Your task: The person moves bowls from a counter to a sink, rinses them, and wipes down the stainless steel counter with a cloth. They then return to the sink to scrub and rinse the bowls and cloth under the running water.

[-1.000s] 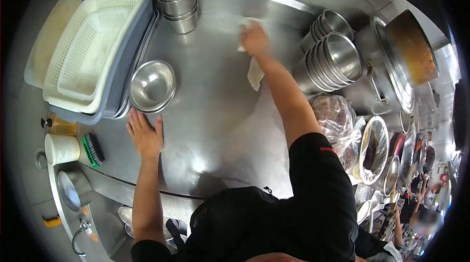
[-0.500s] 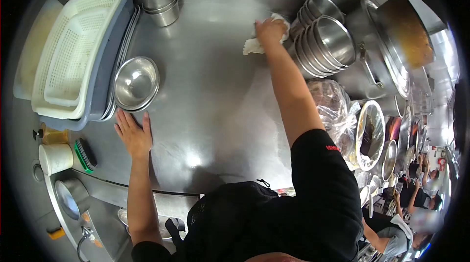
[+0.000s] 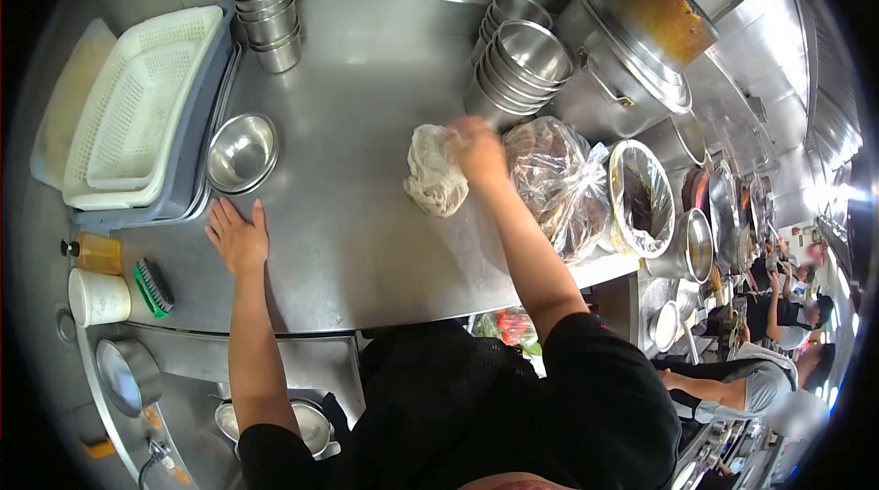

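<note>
My left hand (image 3: 240, 238) lies flat on the steel table (image 3: 366, 243), fingers spread, with its fingertips just below a stack of steel bowls (image 3: 243, 153). My right hand (image 3: 478, 156), smeared by motion, grips the right edge of a crumpled whitish cloth (image 3: 435, 174), which rests on the tabletop. Beyond that hand stand nested steel pots (image 3: 526, 64). Close on its right is a clear plastic bag (image 3: 549, 183) with brownish contents that I cannot make out.
White perforated baskets (image 3: 128, 114) sit in a grey tub at the left. Stacked steel containers (image 3: 275, 46) stand at the back. A large lidded pot (image 3: 604, 92) and a bag-lined bucket (image 3: 639, 201) are at the right. A green brush (image 3: 154, 290) lies front left. People work at far right.
My right hand has come back towards me with the cloth, away from the nested pots. My left hand stays flat near the bowls. The view has shifted to the right.
</note>
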Action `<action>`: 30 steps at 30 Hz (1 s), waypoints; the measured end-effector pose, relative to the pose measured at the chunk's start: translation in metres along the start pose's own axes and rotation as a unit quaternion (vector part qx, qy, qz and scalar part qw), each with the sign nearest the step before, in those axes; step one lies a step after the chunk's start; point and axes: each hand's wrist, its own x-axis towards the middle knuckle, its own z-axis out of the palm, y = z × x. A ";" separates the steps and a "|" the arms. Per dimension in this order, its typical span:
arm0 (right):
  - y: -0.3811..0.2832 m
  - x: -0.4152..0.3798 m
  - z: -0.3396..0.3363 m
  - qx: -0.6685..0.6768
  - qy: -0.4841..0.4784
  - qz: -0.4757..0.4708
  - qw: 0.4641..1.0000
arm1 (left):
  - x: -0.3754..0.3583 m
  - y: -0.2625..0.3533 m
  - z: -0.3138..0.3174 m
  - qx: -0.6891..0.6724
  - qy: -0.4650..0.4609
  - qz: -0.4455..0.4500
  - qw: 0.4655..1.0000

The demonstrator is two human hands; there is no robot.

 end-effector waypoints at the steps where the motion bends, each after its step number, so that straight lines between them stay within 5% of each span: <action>1: 0.005 0.007 -0.025 0.007 0.129 -0.080 0.988 | 0.001 0.000 0.001 -0.003 0.003 -0.003 1.000; 2: -0.005 0.011 -0.055 -0.041 0.186 0.020 0.981 | 0.000 -0.001 0.003 0.001 0.000 -0.003 1.000; 4: 0.000 0.029 -0.094 -0.082 0.266 0.037 0.960 | 0.000 -0.002 0.001 0.006 -0.003 -0.002 1.000; 9: 0.015 0.075 -0.089 -0.036 0.144 0.107 0.983 | -0.001 -0.001 0.002 0.004 0.003 -0.003 1.000; 17: -0.056 0.107 -0.020 0.062 0.055 -0.004 0.997 | -0.002 0.000 0.001 0.002 -0.003 -0.002 1.000; 21: -0.003 0.166 -0.033 -0.014 0.183 -0.075 0.980 | 0.000 0.003 -0.002 0.009 -0.012 -0.007 1.000; 23: 0.016 0.195 -0.060 -0.122 0.129 0.108 0.978 | 0.001 0.003 -0.001 0.013 -0.010 -0.007 1.000; 26: 0.055 0.231 -0.057 -0.187 0.086 0.138 0.969 | 0.000 0.001 0.000 0.020 -0.005 -0.001 1.000; 30: 0.057 0.229 -0.048 -0.189 0.065 0.060 0.978 | 0.002 0.000 0.007 0.012 0.015 0.009 1.000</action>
